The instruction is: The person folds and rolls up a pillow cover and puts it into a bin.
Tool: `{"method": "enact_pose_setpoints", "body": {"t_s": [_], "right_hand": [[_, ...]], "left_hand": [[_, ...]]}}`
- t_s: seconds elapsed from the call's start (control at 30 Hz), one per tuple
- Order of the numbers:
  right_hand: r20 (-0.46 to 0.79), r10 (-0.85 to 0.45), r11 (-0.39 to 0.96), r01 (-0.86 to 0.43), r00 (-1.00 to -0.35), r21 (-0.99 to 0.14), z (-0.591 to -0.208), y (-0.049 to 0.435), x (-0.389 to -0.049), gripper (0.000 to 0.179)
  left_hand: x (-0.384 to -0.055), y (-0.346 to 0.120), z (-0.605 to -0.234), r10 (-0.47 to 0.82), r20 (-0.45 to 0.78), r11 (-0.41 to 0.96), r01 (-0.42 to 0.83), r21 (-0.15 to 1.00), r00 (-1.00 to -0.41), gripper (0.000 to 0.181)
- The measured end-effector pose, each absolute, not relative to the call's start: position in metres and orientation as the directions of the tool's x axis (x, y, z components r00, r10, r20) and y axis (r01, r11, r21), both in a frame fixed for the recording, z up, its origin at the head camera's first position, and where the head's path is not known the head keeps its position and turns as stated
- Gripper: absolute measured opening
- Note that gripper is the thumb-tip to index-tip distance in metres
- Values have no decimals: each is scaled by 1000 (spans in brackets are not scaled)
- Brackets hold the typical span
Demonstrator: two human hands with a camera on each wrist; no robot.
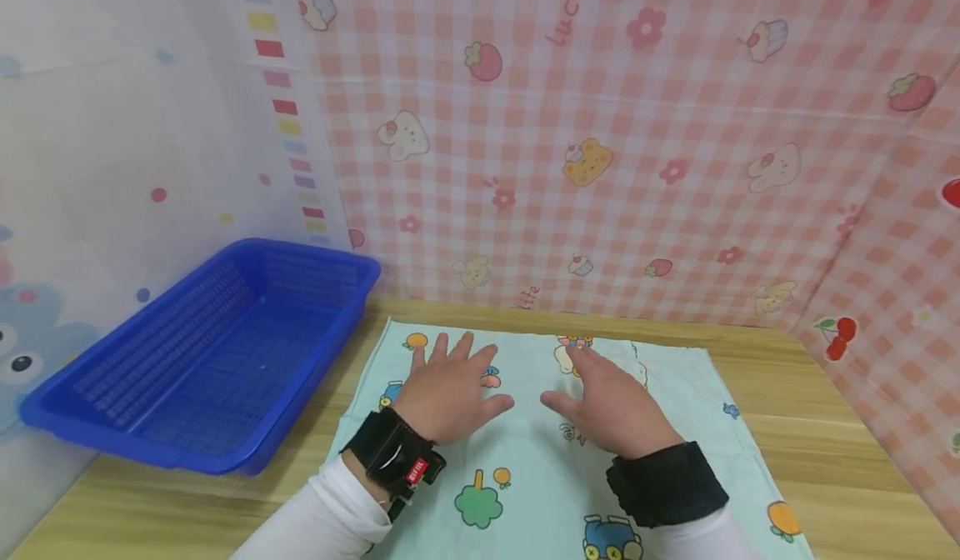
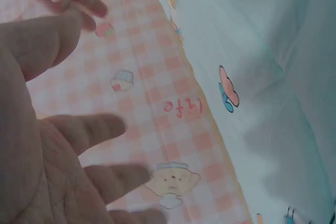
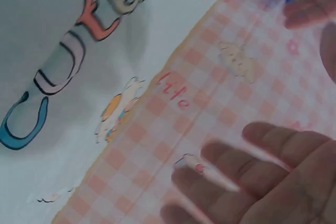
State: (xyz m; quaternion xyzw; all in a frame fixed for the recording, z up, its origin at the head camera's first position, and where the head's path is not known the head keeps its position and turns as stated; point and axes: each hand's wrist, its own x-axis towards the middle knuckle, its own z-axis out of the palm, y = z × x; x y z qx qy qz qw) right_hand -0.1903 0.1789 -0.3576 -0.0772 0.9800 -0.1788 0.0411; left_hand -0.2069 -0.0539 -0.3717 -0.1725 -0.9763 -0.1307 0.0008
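A light blue cloth (image 1: 540,452) printed with fruit, trees and cars lies spread on the wooden table. Over its left half is my left hand (image 1: 452,389), fingers spread and straight, holding nothing. My right hand (image 1: 617,402) is over the right half, thumb apart from the straight fingers, also without anything in it. In the left wrist view, the left palm (image 2: 47,166) faces sideways above the cloth (image 2: 252,77). The right wrist view shows the right hand's fingers (image 3: 236,166) extended, with "cute" lettering on the cloth (image 3: 73,145) beside them.
A blue plastic basket (image 1: 300,377) with perforated sides stands at the left of the wooden table (image 1: 817,410). Pink checked fabric (image 1: 600,227) hangs behind the table, and more fabric covers the left and right sides.
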Motion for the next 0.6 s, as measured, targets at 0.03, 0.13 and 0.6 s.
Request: {"method": "enact_pose_setpoints", "body": {"t_s": [0.03, 0.13, 0.6], "right_hand": [[-42, -186, 916, -157, -982, -369, -356, 179, -187, 79], [-28, -258, 893, -227, -966, -389, -354, 178, -176, 60], [-304, -614, 777, -488, -729, -398, -381, 170, -122, 14]], "left_hand": [[-204, -56, -370, 367, 35, 896, 363, 254, -930, 72], [-191, -63, -367, 453, -12, 865, 436, 248, -891, 66], [-133, -82, -395, 741, -283, 671, 655, 348, -609, 29]]}}
